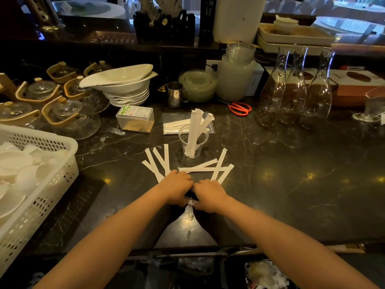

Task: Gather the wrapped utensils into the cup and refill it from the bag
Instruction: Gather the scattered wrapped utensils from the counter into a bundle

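A clear plastic cup (pixel 192 142) stands on the dark marble counter with a few white paper-wrapped utensils (pixel 198 124) upright in it. Behind the cup lies a clear plastic bag (pixel 175 122) holding more wrapped utensils. Several loose wrapped utensils fan out flat on the counter: one group at the left (pixel 157 161) and a crossed group at the right (pixel 216 167). My left hand (pixel 177 187) and my right hand (pixel 209 193) meet just in front of these, fingers curled down over the near ends of the wrappers. A wrapper end shows between the hands.
A white perforated basket (pixel 41 184) of white dishes sits at the left. Glass teapots (pixel 68 115), stacked white bowls (pixel 125 84), a toothpick box (pixel 135 118), a steel jug (pixel 175 94), red scissors (pixel 239 108) and glass carafes (pixel 291 90) ring the back.
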The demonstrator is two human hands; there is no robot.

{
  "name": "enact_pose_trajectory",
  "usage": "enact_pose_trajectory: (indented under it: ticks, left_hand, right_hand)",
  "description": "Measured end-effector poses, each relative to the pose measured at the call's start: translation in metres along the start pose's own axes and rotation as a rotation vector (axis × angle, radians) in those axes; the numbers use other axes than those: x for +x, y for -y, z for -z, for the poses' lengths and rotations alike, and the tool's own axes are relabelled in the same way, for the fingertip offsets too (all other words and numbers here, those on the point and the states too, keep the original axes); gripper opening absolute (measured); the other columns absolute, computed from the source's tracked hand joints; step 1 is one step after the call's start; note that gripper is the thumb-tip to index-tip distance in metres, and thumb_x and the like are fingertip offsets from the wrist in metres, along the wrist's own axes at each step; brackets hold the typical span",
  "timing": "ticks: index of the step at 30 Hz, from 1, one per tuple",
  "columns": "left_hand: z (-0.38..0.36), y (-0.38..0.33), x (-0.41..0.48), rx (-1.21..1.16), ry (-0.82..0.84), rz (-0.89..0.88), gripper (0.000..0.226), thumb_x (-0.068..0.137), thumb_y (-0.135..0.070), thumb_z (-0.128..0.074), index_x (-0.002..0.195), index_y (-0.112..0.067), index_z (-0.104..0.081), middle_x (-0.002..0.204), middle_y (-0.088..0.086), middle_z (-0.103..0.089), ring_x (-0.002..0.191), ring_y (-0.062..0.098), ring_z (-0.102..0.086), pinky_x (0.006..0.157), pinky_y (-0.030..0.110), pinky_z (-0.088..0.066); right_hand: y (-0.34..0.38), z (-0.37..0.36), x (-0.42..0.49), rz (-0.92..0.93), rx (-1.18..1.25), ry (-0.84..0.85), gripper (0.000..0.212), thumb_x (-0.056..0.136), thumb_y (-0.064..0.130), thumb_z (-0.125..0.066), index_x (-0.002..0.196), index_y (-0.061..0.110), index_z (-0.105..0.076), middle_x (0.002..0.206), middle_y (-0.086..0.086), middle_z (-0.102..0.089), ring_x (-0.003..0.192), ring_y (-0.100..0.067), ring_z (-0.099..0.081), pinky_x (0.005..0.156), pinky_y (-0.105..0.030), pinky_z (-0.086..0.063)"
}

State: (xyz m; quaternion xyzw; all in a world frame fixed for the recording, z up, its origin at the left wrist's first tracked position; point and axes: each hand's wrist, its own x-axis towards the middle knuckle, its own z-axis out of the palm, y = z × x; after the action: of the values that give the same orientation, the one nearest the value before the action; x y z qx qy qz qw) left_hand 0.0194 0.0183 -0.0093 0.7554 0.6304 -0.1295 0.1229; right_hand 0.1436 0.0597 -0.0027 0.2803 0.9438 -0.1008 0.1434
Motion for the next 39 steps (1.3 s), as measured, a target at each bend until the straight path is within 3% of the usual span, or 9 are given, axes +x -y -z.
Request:
enact_pose_trajectory:
  ticks: [6,16,21,28,32,34,37,39]
  left_hand:
    - [-0.009,-0.008,-0.006,0.074,-0.063,-0.028,0.029,0.079,-0.021,-0.054,0.106,-0.010,-0.055,0.115,0.009,-0.058,0.109,0.026,-0.046,0.090,0.036,-0.031]
    - [-0.012,-0.020,-0.012,0.039,-0.067,-0.053,0.024,0.082,-0.014,-0.047,0.105,-0.010,-0.052,0.111,0.012,-0.060,0.105,0.029,-0.051,0.089,0.036,-0.029]
    - [-0.005,-0.025,-0.018,-0.006,0.011,-0.071,0.021,0.086,-0.017,-0.044,0.099,-0.005,-0.056,0.103,0.015,-0.058,0.095,0.030,-0.054,0.075,0.034,-0.035]
    - [0.010,-0.027,-0.034,-0.230,0.083,0.036,0.021,0.091,-0.022,-0.041,0.100,-0.007,-0.051,0.100,0.018,-0.062,0.090,0.030,-0.057,0.074,0.036,-0.042]
    - [0.034,-0.017,-0.044,-0.266,-0.048,0.105,0.016,0.087,-0.024,-0.050,0.092,-0.012,-0.058,0.094,0.010,-0.065,0.081,0.021,-0.056,0.068,0.031,-0.040]
    - [0.047,-0.010,-0.049,-0.328,-0.169,0.182,0.016,0.082,-0.027,-0.058,0.091,-0.014,-0.061,0.092,0.008,-0.067,0.081,0.020,-0.058,0.069,0.031,-0.044]
    - [0.061,-0.005,-0.057,-0.589,-0.525,0.358,0.030,0.071,-0.023,-0.071,0.098,-0.016,-0.058,0.089,-0.001,-0.063,0.073,0.012,-0.056,0.066,0.026,-0.047]
    - [0.063,-0.006,-0.060,-0.884,-0.757,0.392,0.047,0.067,-0.019,-0.075,0.106,-0.021,-0.049,0.087,-0.010,-0.055,0.071,0.003,-0.053,0.059,0.012,-0.045]
  right_hand:
    - [0.004,-0.007,-0.009,0.024,-0.052,0.010,0.018,0.084,0.015,-0.051,0.095,0.004,-0.059,0.099,-0.017,-0.065,0.090,-0.034,-0.061,0.066,-0.034,-0.036]
    - [0.001,-0.010,-0.018,-0.032,-0.005,0.122,0.021,0.082,0.017,-0.054,0.099,0.004,-0.056,0.104,-0.018,-0.062,0.093,-0.035,-0.059,0.066,-0.035,-0.038]
    - [-0.008,-0.002,-0.025,-0.014,-0.002,0.234,0.020,0.084,0.015,-0.051,0.099,0.002,-0.056,0.104,-0.020,-0.061,0.094,-0.036,-0.058,0.065,-0.035,-0.037]
    - [-0.024,0.016,-0.032,0.008,0.045,0.233,0.018,0.086,0.010,-0.048,0.097,0.003,-0.061,0.077,-0.012,-0.049,0.071,-0.026,-0.046,0.055,-0.031,-0.035]
    - [-0.030,0.027,-0.031,0.015,0.147,0.162,0.017,0.086,0.012,-0.050,0.098,0.010,-0.062,0.093,-0.016,-0.065,0.079,-0.028,-0.056,0.063,-0.033,-0.040]
    - [-0.034,0.031,-0.029,0.033,0.245,0.113,0.015,0.088,0.014,-0.048,0.094,0.010,-0.061,0.087,-0.013,-0.063,0.078,-0.025,-0.056,0.067,-0.035,-0.042]
    - [-0.038,0.036,-0.029,0.065,0.418,0.015,0.014,0.089,0.016,-0.050,0.090,0.007,-0.061,0.078,-0.005,-0.055,0.072,-0.018,-0.050,0.061,-0.029,-0.038]
    - [-0.038,0.037,-0.029,0.066,0.527,-0.066,0.015,0.088,0.016,-0.052,0.091,0.005,-0.062,0.079,-0.003,-0.054,0.073,-0.016,-0.047,0.061,-0.028,-0.034]
